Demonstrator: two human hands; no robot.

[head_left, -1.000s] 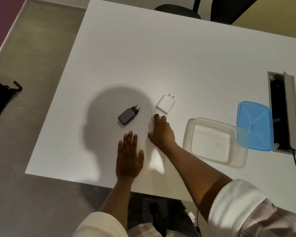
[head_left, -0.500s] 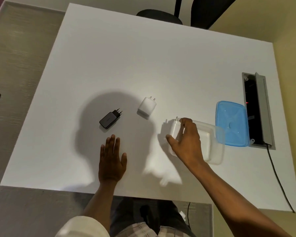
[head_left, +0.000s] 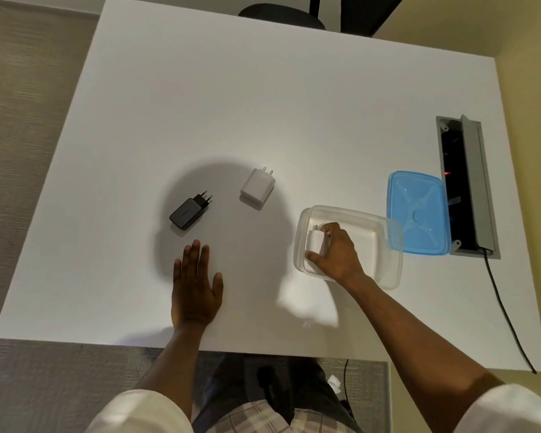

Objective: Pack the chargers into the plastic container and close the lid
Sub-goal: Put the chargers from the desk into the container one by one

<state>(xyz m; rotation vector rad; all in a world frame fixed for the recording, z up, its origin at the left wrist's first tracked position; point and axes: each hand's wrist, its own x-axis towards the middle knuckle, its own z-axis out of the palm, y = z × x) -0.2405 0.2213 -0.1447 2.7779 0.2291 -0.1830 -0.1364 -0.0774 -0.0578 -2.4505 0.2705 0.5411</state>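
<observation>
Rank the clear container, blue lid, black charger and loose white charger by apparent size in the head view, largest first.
1. clear container
2. blue lid
3. and 4. white charger and black charger: too alike to rank.

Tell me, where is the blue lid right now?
The blue lid lies flat on the table's right side, between the clear container and the grey cable tray.

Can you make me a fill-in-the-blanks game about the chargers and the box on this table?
1. The right hand holds a white charger inside the clear ____.
2. The lid lying beside the plastic container is ____ in colour.
3. The left hand lies flat on the ____.
4. The charger nearest the left hand is ____ in colour.

Missing words: container; blue; table; black
</observation>
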